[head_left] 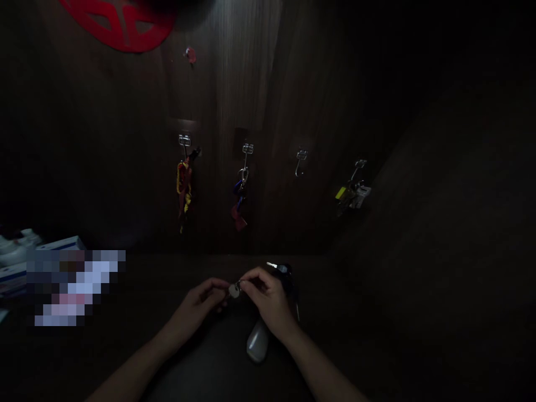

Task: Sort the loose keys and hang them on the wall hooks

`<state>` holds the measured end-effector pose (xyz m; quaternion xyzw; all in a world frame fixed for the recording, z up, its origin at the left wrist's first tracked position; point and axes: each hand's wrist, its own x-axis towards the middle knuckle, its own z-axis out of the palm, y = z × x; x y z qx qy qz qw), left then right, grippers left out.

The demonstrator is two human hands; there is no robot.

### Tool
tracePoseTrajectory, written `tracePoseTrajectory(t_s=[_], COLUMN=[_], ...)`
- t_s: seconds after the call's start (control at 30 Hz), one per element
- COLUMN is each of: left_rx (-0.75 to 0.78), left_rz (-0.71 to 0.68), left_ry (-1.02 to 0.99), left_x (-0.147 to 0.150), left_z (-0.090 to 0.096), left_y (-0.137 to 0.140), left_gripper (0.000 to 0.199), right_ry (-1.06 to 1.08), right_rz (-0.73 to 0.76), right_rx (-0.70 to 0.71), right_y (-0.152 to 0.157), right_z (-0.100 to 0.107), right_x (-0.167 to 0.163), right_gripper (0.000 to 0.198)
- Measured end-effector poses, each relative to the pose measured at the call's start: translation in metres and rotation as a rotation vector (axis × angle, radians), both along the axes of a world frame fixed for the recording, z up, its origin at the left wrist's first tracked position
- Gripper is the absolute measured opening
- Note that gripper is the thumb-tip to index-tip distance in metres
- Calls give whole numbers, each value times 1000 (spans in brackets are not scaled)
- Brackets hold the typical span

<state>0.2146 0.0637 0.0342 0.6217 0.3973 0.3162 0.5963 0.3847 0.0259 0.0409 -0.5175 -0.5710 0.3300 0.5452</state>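
Both hands meet over the dark surface, low in the middle of the dim head view. A small silver key (233,290) is pinched between the fingertips of my left hand (205,297). My right hand (266,296) has its thumb and forefinger closed on a small metal ring (238,285) at the key's other end. Just beyond the right hand lies a dark bunch of keys (283,269) with one bright metal blade sticking out. A smooth grey oval object (257,341) rests below the right wrist, partly covered by it.
Metal hooks line the dark wood panel. One carries a yellow and red cord (184,187), another a keyring with a red tag (239,219), the rightmost keys with a yellow tag (342,194). A bare hook (300,164) hangs between. Boxes (62,244) and white bottles stand left.
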Motion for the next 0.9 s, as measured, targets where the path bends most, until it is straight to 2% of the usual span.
tracePoseTrajectory(t_s=[0.1,0.2,0.37,0.6,0.73,0.9], left_rx=[38,134,312,361,362,367], left_rz=[-9,-21,-126,-137,-138,-151], left_ry=[67,152,263,266,282,281], left_x=[-2,-3,-5,-9,-9,-8], left_z=[-3,-7,-11,-11,-12,-14], left_y=[0,-1,-2,-1,0,-1], left_gripper=[27,24,20,22,25,24], right_ry=[172,240,244,254,266,280], right_rz=[-37,-81,-151,-301,-436,-612], right_rx=[-61,-45,-7,115,205,361], right_y=[2,5,4,4,4,5], right_z=[1,2,8,22,47,95], right_x=[2,8,21,52,80,122], right_gripper=[16,20,22,21,22,23])
